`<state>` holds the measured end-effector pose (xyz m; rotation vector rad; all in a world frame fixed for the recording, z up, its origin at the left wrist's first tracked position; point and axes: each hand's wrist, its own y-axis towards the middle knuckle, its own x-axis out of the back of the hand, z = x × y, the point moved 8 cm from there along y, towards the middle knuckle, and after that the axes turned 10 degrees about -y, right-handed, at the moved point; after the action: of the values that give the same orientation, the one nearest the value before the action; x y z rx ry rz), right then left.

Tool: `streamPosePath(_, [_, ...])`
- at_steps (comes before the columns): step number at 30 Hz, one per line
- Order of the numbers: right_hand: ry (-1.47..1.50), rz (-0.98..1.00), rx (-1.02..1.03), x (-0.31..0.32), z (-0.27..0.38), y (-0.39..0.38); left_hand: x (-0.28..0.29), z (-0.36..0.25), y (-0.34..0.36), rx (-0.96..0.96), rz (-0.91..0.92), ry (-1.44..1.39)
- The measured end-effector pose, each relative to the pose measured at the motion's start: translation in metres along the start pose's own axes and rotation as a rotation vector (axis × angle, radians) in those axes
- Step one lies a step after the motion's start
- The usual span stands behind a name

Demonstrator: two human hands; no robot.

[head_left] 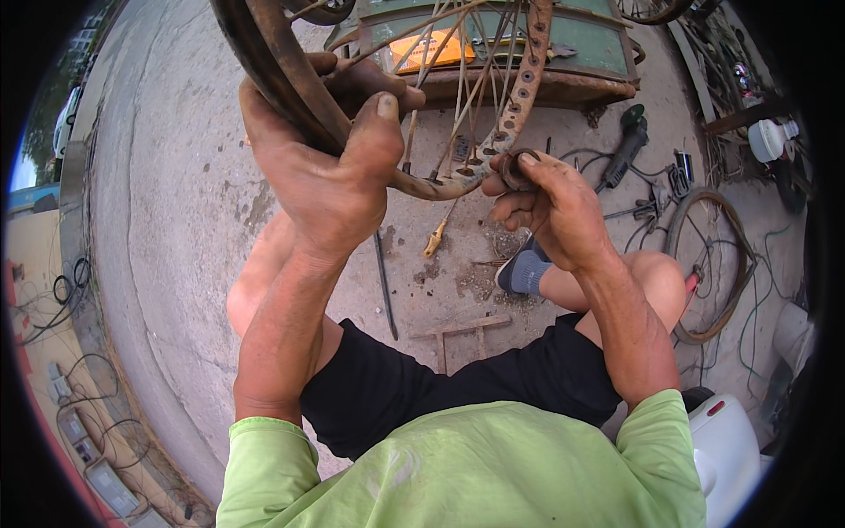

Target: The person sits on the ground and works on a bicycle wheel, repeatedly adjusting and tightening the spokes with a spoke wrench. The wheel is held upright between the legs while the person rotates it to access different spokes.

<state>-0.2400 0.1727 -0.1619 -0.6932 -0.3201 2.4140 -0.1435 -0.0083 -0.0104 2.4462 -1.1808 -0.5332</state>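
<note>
My left hand [326, 167] is wrapped round a dark tyre [264, 53] and rusty rim of a spoked wheel at the upper middle. The rim [462, 181] curves right and up, with bare holes along its inner face and thin spokes crossing inside it. My right hand [546, 198] is just right of the rim's lower bend, its thumb and index pinched on a small dark round piece [521, 169], possibly a rolled strip; its other fingers are curled. A long dark rod [384, 290] and a yellow-tipped tool [435, 238] are below the wheel.
A green rusty cart [598, 53] bearing an orange box [422, 48] stands beyond. At right lie an angle grinder [625, 150], cables, a loose wheel rim [731, 295] and a white scooter part [722, 440]. A rusty metal frame [458, 324] lies between my legs. Wires and boxes line the far left.
</note>
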Motion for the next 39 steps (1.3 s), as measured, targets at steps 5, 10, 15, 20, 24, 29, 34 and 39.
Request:
streamPosePath(5, [0.161, 0.042, -0.102, -0.008, -0.007, -0.004, 0.000, 0.000, -0.001, 0.003, -0.011, 0.000])
streamPosePath(10, [0.588, 0.505, -0.134, -0.034, 0.002, -0.016, 0.000, 0.002, -0.002, -0.036, 0.009, -0.018])
streamPosePath(15, [0.644, 0.753, 0.022, -0.049, 0.019, -0.026, -0.001, 0.004, -0.003, -0.023, 0.030, -0.054])
streamPosePath(20, [0.663, 0.859, 0.050, -0.057, 0.023, -0.036, -0.005, 0.001, -0.005, -0.002, 0.028, 0.004])
streamPosePath(24, [0.650, 0.894, 0.018, -0.058, 0.022, -0.039, -0.005, 0.001, -0.007, 0.003, 0.023, 0.005])
streamPosePath(29, [0.712, 0.886, 0.038, -0.061, 0.027, -0.042, -0.006, 0.000, -0.007, 0.000, 0.040, -0.012])
streamPosePath(34, [0.707, 0.901, 0.062, -0.065, 0.029, -0.042, -0.007, 0.001, -0.008, 0.023, 0.035, -0.019])
streamPosePath(39, [0.752, 0.872, 0.016, -0.065, 0.026, -0.041, -0.006, 0.002, -0.008, 0.021, 0.031, -0.036])
